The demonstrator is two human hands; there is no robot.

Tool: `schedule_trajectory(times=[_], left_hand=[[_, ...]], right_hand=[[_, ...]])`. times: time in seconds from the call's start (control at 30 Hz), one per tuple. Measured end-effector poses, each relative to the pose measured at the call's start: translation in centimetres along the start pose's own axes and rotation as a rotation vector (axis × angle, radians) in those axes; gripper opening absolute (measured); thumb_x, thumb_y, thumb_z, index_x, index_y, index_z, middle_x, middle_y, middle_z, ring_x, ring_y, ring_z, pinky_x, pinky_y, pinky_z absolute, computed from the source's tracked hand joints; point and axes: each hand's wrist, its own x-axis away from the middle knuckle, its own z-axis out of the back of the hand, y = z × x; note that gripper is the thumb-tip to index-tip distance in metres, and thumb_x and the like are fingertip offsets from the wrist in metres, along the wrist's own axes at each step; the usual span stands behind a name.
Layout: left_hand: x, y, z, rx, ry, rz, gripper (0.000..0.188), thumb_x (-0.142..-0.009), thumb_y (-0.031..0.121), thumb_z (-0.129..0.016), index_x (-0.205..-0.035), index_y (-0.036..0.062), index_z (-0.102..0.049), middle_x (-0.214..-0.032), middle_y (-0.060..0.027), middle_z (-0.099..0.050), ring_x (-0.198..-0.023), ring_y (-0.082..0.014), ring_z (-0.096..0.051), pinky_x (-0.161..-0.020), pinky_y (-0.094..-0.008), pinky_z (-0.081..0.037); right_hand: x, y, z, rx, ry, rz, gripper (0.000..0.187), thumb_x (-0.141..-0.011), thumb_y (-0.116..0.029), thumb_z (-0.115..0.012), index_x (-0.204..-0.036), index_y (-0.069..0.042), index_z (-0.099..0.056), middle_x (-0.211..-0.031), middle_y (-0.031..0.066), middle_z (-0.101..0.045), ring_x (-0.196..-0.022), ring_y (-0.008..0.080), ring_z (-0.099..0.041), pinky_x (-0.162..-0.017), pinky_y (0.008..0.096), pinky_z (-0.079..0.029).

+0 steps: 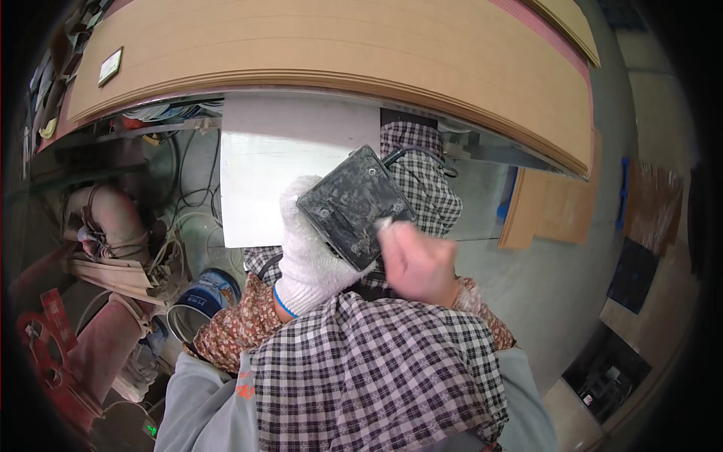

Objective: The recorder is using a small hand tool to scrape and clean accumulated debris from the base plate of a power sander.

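My left hand (309, 260), in a white knit glove with a blue cuff edge, is wrapped round what looks like an electric sander (350, 200). Its square black pad faces up, tilted, scuffed with pale dust and dotted with screws. A dark cord (425, 149) runs off its far right side. At the pad's near right edge is my bare right hand (418, 260), slightly blurred, with fingers curled in tightly. Something small and pale shows at its fingertips; what it is I cannot make out. The sander's body is mostly hidden beneath the pad.
A white board (256, 173) lies just beyond my left hand. Stacked brown boards (339, 45) span the far side. A blue bucket (215, 290) and red machinery (113, 339) stand at left, among loose cables. More brown boards (553, 203) lean at right.
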Motion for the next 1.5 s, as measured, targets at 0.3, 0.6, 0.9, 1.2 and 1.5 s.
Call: schedule_trajectory(times=[0.3, 0.6, 0.9, 1.2, 1.5], left_hand=[[-0.2, 0.2, 0.1, -0.015, 0.036, -0.108, 0.099, -0.071, 0.019, -0.094, -0.14, -0.0008, -0.025, -0.124, -0.0159, -0.056, -0.113, -0.0231, -0.064, -0.096, -0.0388, -0.055], [-0.6, 1.0, 0.2, -0.076, 0.01, -0.128, 0.096, -0.075, 0.016, -0.092, -0.14, -0.0028, -0.024, -0.125, -0.0179, -0.059, -0.112, -0.0233, -0.067, -0.093, -0.0369, -0.056], [0.3, -0.8, -0.5, 0.049, 0.018, -0.029, 0.104, -0.072, 0.017, -0.096, -0.142, -0.0015, -0.022, -0.123, -0.0165, -0.058, -0.112, -0.0231, -0.067, -0.095, -0.0383, -0.056], [0.0, 1.0, -0.3, -0.062, 0.039, -0.158, 0.103, -0.071, 0.014, -0.094, -0.142, 0.001, -0.021, -0.126, -0.0163, -0.055, -0.112, -0.0237, -0.066, -0.095, -0.0383, -0.056], [0.4, 0.7, -0.7, -0.038, 0.048, -0.097, 0.102, -0.071, 0.011, -0.093, -0.142, 0.0009, -0.021, -0.126, -0.0166, -0.057, -0.113, -0.0228, -0.066, -0.095, -0.0381, -0.057]], right_hand=[[0.9, 0.3, -0.7, 0.004, -0.001, 0.032, 0.018, -0.095, -0.011, -0.072, -0.079, -0.008, -0.063, -0.055, 0.0033, -0.056, -0.042, 0.0158, -0.056, -0.039, 0.0318, -0.043], [0.9, 0.4, 0.0, 0.019, 0.009, -0.07, 0.019, -0.094, -0.012, -0.073, -0.078, -0.008, -0.064, -0.058, 0.0032, -0.058, -0.042, 0.0153, -0.057, -0.04, 0.0318, -0.042], [2.0, -0.1, -0.6, -0.061, 0.009, -0.005, 0.022, -0.094, -0.011, -0.072, -0.076, -0.008, -0.06, -0.055, 0.0027, -0.056, -0.041, 0.0136, -0.055, -0.039, 0.0303, -0.041], [2.5, 0.3, -1.1, -0.125, 0.034, -0.072, 0.025, -0.097, -0.012, -0.071, -0.075, -0.008, -0.06, -0.052, 0.0036, -0.054, -0.04, 0.0159, -0.054, -0.037, 0.0323, -0.04], [3.3, -0.6, -0.5, -0.136, 0.032, -0.211, 0.026, -0.098, -0.013, -0.072, -0.076, -0.006, -0.06, -0.054, 0.0084, -0.055, -0.041, 0.0213, -0.056, -0.04, 0.035, -0.042]])
